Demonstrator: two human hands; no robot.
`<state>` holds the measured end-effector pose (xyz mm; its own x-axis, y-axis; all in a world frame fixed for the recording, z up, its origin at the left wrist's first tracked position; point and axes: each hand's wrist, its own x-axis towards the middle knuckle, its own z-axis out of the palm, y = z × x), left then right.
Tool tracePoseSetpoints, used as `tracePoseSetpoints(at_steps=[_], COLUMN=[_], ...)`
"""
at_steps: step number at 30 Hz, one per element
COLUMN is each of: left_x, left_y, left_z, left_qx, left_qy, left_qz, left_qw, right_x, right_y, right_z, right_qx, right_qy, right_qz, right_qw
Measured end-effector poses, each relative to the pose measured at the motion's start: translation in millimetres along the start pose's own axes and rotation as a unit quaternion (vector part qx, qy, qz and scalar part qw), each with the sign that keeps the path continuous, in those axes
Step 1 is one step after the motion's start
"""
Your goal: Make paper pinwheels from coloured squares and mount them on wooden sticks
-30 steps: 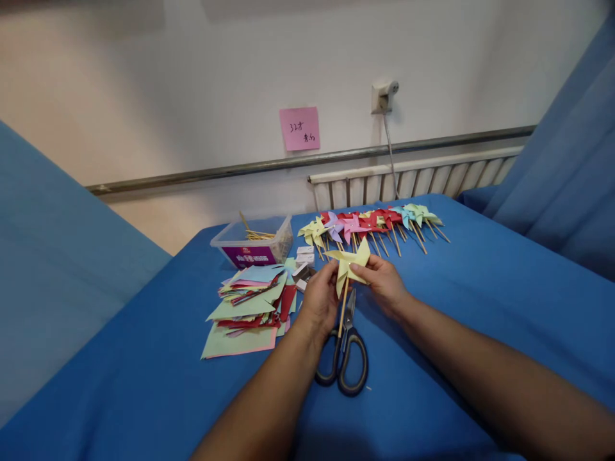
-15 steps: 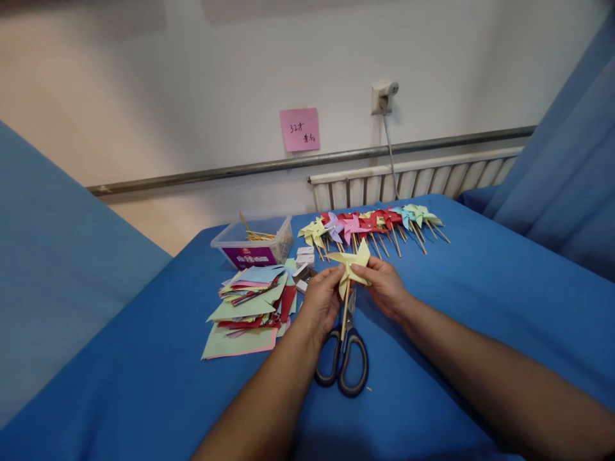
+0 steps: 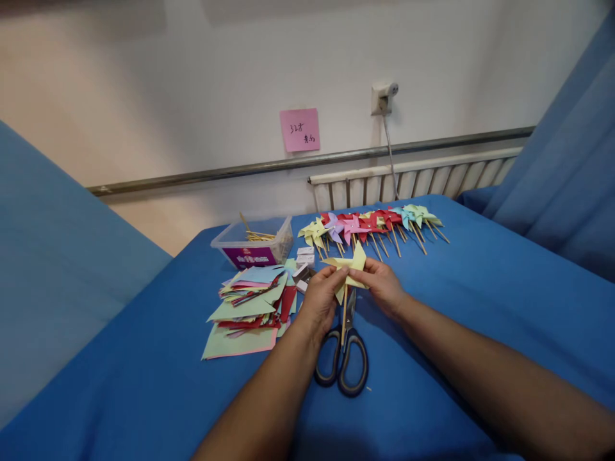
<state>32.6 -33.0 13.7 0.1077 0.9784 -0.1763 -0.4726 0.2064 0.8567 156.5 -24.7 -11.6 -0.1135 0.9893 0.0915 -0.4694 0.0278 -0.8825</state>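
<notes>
Between my two hands is a pale yellow paper pinwheel on a thin wooden stick that hangs downward. My left hand is closed on its left side, thumb near the centre. My right hand pinches the right side, with its thumb also close to the middle. The fingers hide the pinwheel's centre. Below it lie scissors with dark handles, their blades pointing away from me and partly behind the stick.
Left of my hands lies a stack of coloured paper. Behind it stands a clear plastic box holding wooden sticks, with small boxes beside it. A row of finished-looking pinwheels lies at the back, before a radiator.
The yellow pinwheel has turned in my hands, and its blades point differently. Both thumbs have come closer together over its centre. Everything else on the blue cloth stays put.
</notes>
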Motion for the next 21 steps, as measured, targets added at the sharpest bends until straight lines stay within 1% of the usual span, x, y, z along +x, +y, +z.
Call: tracePoseSetpoints(at_steps=[2, 4, 6, 7, 9, 11, 13, 14, 15, 16, 21], left_x=[0, 0, 2, 2, 4, 6, 6, 6, 5, 4, 1], left_y=[1, 2, 4, 4, 3, 2, 0, -1, -1, -1, 0], left_z=[0.0, -0.5, -1.5, -2.2, -3.5, -4.2, -4.0, -3.6, -3.1, -2.5, -0.3], left_qx=[0.002, -0.005, -0.016, -0.022, -0.033, -0.04, -0.044, -0.047, -0.05, -0.052, -0.052], left_qy=[0.012, 0.033, 0.062, 0.075, 0.092, 0.1, 0.102, 0.103, 0.102, 0.102, 0.107], left_qz=[-0.001, 0.0, 0.013, 0.023, 0.045, 0.06, 0.062, 0.06, 0.055, 0.052, 0.04], left_qw=[1.0, 0.999, 0.998, 0.997, 0.994, 0.992, 0.992, 0.992, 0.992, 0.992, 0.992], right_x=[-1, -2, -4, -5, -9, -12, -13, -13, -13, -13, -13], right_y=[0, -1, 0, 0, 0, 1, 1, 0, 0, 0, 1], right_z=[1, 1, 1, 2, 3, 3, 2, 2, 1, 1, 1], right_qx=[-0.032, -0.086, -0.165, -0.213, -0.322, -0.423, -0.485, -0.499, -0.505, -0.503, -0.44], right_qy=[0.004, 0.013, 0.014, 0.012, 0.008, 0.01, 0.013, 0.011, 0.007, 0.003, 0.01], right_qz=[-0.01, -0.038, -0.074, -0.094, -0.132, -0.167, -0.196, -0.206, -0.213, -0.217, -0.2], right_qw=[0.999, 0.995, 0.983, 0.972, 0.937, 0.89, 0.852, 0.842, 0.836, 0.837, 0.876])
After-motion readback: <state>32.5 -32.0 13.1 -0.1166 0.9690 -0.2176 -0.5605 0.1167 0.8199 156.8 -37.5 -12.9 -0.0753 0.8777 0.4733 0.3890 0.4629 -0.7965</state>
